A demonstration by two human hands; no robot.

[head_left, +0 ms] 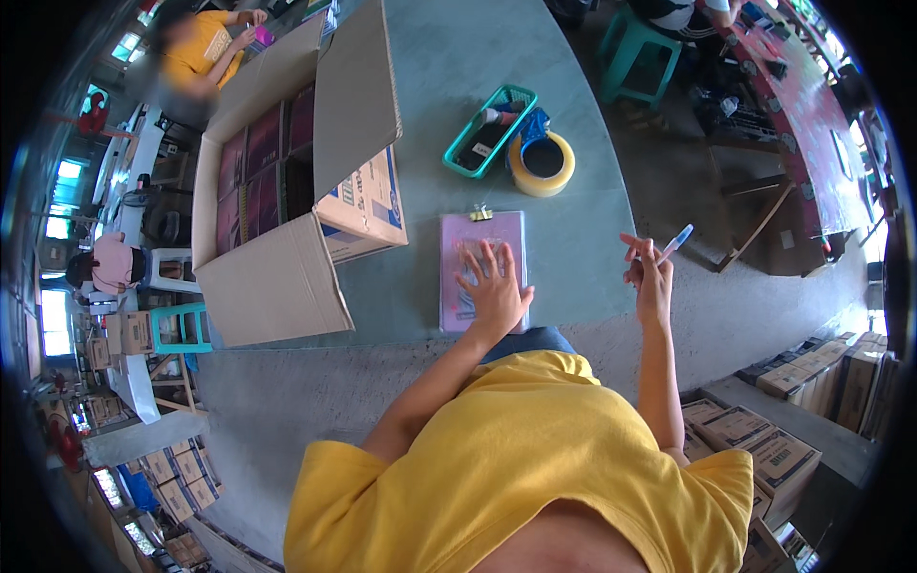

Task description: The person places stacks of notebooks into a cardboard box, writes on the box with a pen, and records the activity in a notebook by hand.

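My left hand (497,296) lies flat with fingers spread on a pink clipboard-like pad (457,246) near the table's front edge. A small brass-coloured binder clip (480,213) grips the pad's top. Off to the right, past the table's edge, my right hand (651,279) is raised with a pen (679,239) between its fingers; the pen has a pale bluish barrel and points up and right. Beyond the pad are a green plastic basket (449,164) holding a dark phone-like object, and a roll of clear yellowish tape (557,183).
A large open carton (277,282) with dark red boxes (264,143) stands left on the green table (458,48). Across it, a person in yellow (199,57) handles something purple. Stools (642,57), stacked cartons (755,444) and a pink-covered table (812,143) stand around.
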